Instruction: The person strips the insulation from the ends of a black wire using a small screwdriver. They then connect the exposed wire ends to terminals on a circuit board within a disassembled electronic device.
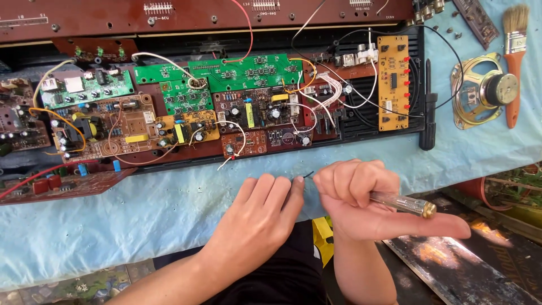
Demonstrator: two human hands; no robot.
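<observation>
Two hands meet at the near edge of the desk point(141, 220), which is covered in a pale blue cloth: the left hand point(257, 217) lies palm down with fingers together, its fingertips touching a thin dark wire point(306, 175), while the right hand point(367, 197) is curled around a screwdriver point(403, 203) with a clear amber handle and pinches the same wire. Just beyond them lies an opened case packed with green and brown circuit boards point(237, 101); a loose speaker point(480, 90) and a paintbrush point(514, 62) sit well apart at the far right.
</observation>
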